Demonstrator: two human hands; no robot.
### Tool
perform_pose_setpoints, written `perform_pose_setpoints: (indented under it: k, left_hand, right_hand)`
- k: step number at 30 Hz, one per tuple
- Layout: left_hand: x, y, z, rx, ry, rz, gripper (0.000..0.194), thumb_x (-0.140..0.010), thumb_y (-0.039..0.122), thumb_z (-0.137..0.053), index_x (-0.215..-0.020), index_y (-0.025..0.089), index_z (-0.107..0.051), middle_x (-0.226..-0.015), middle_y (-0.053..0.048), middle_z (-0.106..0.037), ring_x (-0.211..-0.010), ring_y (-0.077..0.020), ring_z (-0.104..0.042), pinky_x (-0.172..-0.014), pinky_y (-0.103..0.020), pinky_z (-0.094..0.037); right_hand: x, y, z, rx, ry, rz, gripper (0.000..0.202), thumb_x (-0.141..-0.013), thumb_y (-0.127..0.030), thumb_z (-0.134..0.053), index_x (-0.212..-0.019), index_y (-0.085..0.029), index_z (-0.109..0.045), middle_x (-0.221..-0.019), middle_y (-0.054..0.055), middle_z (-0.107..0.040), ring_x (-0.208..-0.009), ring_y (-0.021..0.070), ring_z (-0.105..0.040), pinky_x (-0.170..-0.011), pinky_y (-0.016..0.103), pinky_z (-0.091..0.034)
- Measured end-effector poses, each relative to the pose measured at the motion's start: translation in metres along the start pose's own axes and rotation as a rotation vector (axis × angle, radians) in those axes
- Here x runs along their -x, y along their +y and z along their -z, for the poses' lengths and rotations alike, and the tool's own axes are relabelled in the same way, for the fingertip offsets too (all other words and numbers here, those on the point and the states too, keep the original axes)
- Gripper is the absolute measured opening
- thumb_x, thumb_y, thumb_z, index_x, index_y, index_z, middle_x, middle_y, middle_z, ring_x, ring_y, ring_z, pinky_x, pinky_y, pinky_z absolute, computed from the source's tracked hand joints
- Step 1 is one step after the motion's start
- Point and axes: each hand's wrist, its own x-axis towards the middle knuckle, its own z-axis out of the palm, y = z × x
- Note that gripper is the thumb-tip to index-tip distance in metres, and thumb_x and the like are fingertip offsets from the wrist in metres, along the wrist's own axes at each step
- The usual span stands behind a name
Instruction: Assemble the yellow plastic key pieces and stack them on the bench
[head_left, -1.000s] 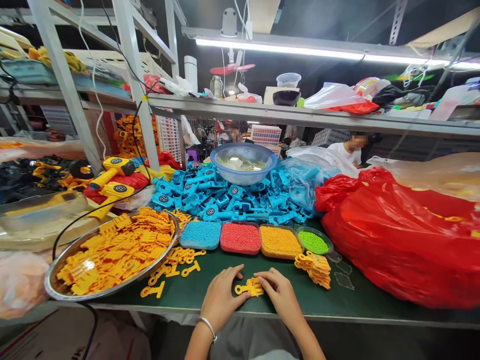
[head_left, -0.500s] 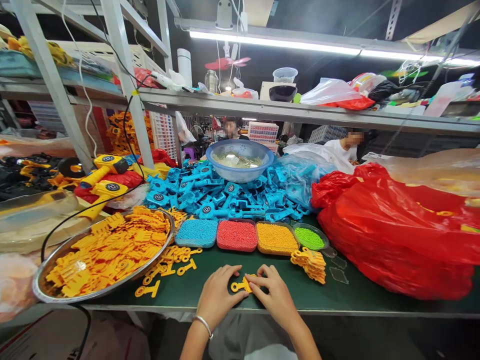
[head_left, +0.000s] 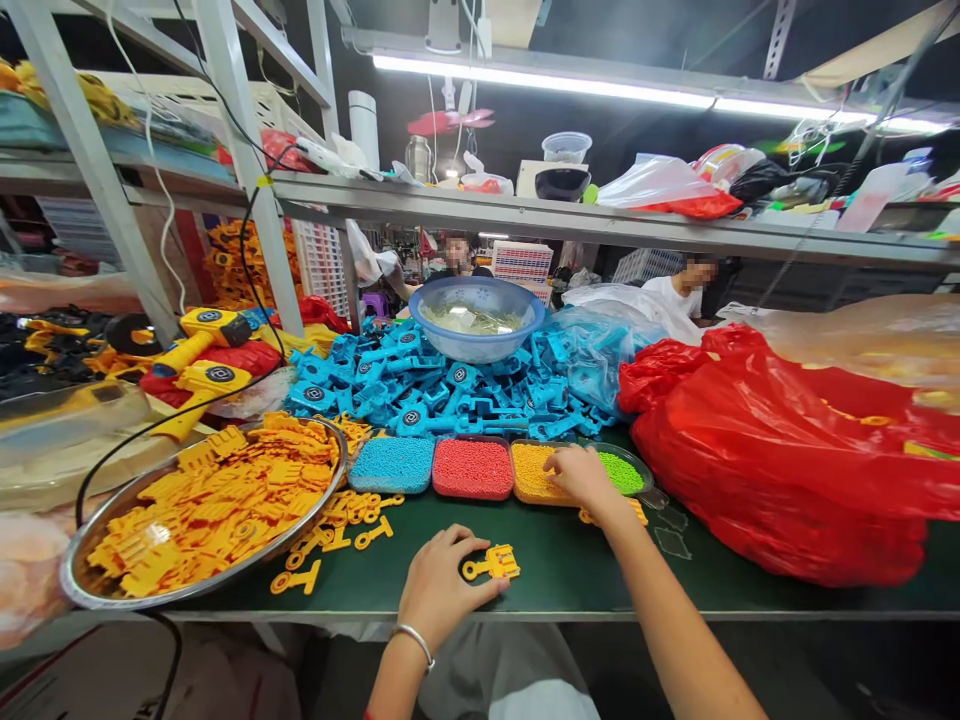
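On the green tabletop near the front edge lies a yellow plastic piece (head_left: 493,563) with a ring at its left end. My left hand (head_left: 444,578) curves around that ring end, thumb and index finger apart on either side of the piece. My right hand (head_left: 585,477) reaches over the container of yellow beads (head_left: 536,470), fingertips down at the beads; whether they pinch any is too small to tell. Containers of red beads (head_left: 474,467), blue beads (head_left: 391,464) and green beads (head_left: 622,473) stand in the same row. My right forearm partly covers a stack of yellow pieces (head_left: 637,511).
A metal bowl (head_left: 341,470) heaped with yellow pieces stands at the left, loose ones beside it. Blue parts (head_left: 461,390) are piled behind the beads, under a blue basin (head_left: 480,345). A red bag (head_left: 780,470) fills the right. Two people are beyond the shelf.
My right hand has left the yellow piece and moved forward and right to the yellow beads. My left hand has stayed beside the piece. The view has shifted slightly.
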Motion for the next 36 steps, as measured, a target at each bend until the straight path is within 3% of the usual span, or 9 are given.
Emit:
perform_pose_setpoints:
  k: [3, 9, 22, 28, 36]
  left_hand:
    - [0.0, 0.001, 0.001, -0.018, -0.012, -0.002, 0.038, -0.063, 0.049, -0.067, -0.094, 0.028, -0.066, -0.097, 0.0, -0.059, -0.087, -0.0198, -0.056, -0.081, -0.032, -0.041]
    - [-0.001, 0.003, 0.0, -0.038, -0.021, 0.022, 0.041, -0.06, 0.048, -0.069, -0.095, 0.027, -0.065, -0.098, 0.001, -0.06, -0.087, -0.0193, -0.056, -0.078, -0.031, -0.039]
    - [-0.003, 0.013, -0.007, -0.129, -0.023, 0.082, 0.031, -0.063, 0.045, -0.068, -0.087, 0.026, -0.06, -0.095, 0.002, -0.057, -0.09, -0.02, -0.052, -0.074, -0.031, -0.032]
    - [-0.003, 0.014, -0.008, -0.098, -0.023, 0.087, 0.03, -0.063, 0.044, -0.068, -0.087, 0.028, -0.061, -0.096, 0.002, -0.058, -0.092, -0.0199, -0.052, -0.074, -0.031, -0.031]
    - [0.001, 0.011, -0.009, -0.075, 0.01, 0.059, 0.029, -0.064, 0.044, -0.067, -0.087, 0.028, -0.061, -0.095, 0.001, -0.057, -0.09, -0.0197, -0.052, -0.074, -0.031, -0.031]
  right_hand:
    - [-0.015, 0.0, -0.003, 0.023, -0.09, 0.035, 0.014, -0.064, -0.016, -0.064, -0.075, -0.021, -0.072, -0.086, 0.006, -0.069, -0.086, 0.0195, -0.057, -0.069, 0.024, -0.033]
    - [-0.019, -0.005, -0.015, 0.015, -0.135, 0.033, 0.015, -0.068, -0.017, -0.056, -0.068, -0.021, -0.071, -0.071, 0.004, -0.07, -0.068, 0.0153, -0.059, -0.058, 0.023, -0.03]
    - [0.003, 0.0, -0.018, 0.027, 0.055, -0.015, 0.021, -0.08, -0.024, -0.05, -0.087, -0.021, -0.069, -0.096, 0.006, -0.067, -0.097, 0.0211, -0.053, -0.076, 0.028, -0.033]
    - [-0.003, 0.001, -0.02, -0.003, -0.029, -0.07, 0.016, -0.073, -0.022, -0.056, -0.079, -0.022, -0.072, -0.087, 0.005, -0.069, -0.085, 0.0189, -0.059, -0.066, 0.024, -0.036]
    - [-0.017, -0.001, -0.023, -0.049, -0.097, -0.054, 0.015, -0.068, -0.018, -0.057, -0.071, -0.02, -0.071, -0.079, 0.005, -0.07, -0.073, 0.0163, -0.061, -0.054, 0.022, -0.031]
